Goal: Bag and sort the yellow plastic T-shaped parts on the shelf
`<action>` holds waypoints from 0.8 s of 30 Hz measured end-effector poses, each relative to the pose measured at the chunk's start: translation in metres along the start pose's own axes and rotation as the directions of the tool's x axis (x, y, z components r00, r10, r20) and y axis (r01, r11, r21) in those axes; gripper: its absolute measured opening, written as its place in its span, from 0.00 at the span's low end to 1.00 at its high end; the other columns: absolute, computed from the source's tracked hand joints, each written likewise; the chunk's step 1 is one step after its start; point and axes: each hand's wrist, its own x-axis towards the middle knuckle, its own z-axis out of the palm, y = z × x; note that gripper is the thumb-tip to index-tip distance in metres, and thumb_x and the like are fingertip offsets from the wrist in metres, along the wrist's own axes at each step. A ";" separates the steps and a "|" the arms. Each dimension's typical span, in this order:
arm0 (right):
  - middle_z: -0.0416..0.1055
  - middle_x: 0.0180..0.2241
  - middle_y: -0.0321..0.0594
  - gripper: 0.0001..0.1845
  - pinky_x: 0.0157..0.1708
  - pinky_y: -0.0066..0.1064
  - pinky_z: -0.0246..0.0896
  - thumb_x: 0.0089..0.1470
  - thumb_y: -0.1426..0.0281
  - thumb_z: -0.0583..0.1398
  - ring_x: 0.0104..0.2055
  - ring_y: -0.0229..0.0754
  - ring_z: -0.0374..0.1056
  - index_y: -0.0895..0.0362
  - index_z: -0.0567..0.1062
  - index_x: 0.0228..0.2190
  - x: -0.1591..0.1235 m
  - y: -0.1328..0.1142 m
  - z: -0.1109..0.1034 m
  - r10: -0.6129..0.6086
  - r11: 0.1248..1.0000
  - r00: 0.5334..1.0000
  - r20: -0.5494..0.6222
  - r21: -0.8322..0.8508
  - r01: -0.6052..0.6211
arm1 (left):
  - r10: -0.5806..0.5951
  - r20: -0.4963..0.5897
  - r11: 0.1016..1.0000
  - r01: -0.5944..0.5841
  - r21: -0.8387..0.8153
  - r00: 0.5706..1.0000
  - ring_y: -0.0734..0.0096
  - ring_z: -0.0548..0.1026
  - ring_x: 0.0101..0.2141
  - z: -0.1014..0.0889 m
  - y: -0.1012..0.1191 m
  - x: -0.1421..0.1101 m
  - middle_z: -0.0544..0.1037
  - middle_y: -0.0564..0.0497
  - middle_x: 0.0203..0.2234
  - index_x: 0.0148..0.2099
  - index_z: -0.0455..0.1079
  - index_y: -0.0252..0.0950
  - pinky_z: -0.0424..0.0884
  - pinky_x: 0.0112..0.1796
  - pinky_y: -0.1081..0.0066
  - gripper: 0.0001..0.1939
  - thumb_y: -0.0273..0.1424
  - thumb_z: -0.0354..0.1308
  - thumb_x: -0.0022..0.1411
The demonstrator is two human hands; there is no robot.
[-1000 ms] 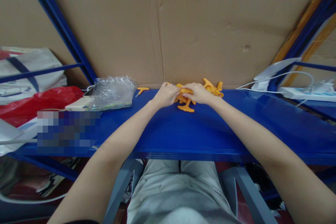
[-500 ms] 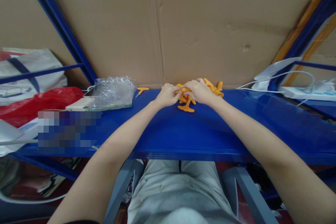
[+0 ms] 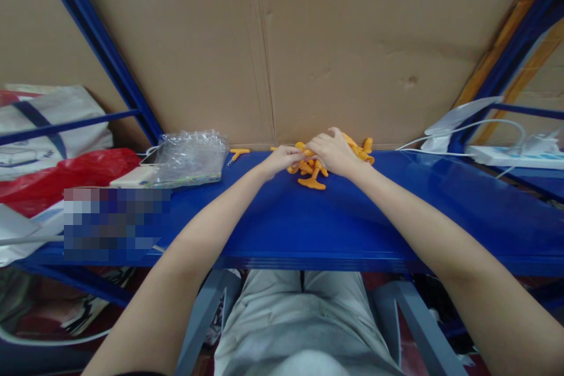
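Note:
Over a pile of orange plastic parts, both hands meet around an orange corkscrew, most of it hidden by fingers. My left hand is closed, its fingertips pinching the left end. My right hand wraps round the other end from the right, with one finger lifted. Just below them lies a T-shaped orange corkscrew, handle towards me. More orange parts lie right of my right hand, partly covered. A separate corkscrew with a bare metal spiral rests to the left.
Everything lies on a blue metal shelf backed by a cardboard wall. At left are a clear plastic bag, a red bag and a blurred patch. A white power strip with cables is at right; blue posts flank both sides.
My left hand has turned, and its fingers have drawn together at the corkscrew's end. My right hand has shifted slightly and raised a finger. The loose parts lie about where they were.

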 end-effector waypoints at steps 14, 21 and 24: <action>0.77 0.39 0.43 0.16 0.60 0.53 0.41 0.65 0.77 0.49 0.44 0.45 0.65 0.56 0.76 0.41 0.002 -0.001 0.001 -0.065 0.998 0.994 -0.092 -0.030 0.063 | -0.151 0.255 0.895 0.242 -0.374 0.955 0.81 0.60 0.18 -0.011 0.008 -0.004 0.63 0.56 0.16 0.27 0.71 0.31 0.57 0.23 0.77 0.09 0.27 0.61 0.59; 0.76 0.45 0.45 0.16 0.60 0.53 0.42 0.66 0.77 0.48 0.47 0.45 0.65 0.55 0.74 0.41 0.001 0.001 0.004 -0.081 0.995 0.980 -0.181 -0.075 0.069 | -0.195 0.331 0.826 0.337 -0.452 0.923 0.82 0.58 0.16 -0.009 0.013 -0.003 0.60 0.57 0.16 0.27 0.68 0.32 0.58 0.21 0.79 0.14 0.26 0.52 0.67; 0.76 0.45 0.45 0.16 0.60 0.52 0.43 0.66 0.77 0.48 0.48 0.45 0.65 0.55 0.74 0.41 0.000 0.002 0.006 -0.104 0.992 0.973 -0.204 -0.088 0.088 | -0.142 0.350 0.845 0.298 -0.445 0.926 0.82 0.59 0.17 -0.008 0.012 -0.005 0.61 0.57 0.17 0.28 0.67 0.32 0.59 0.22 0.79 0.13 0.28 0.56 0.68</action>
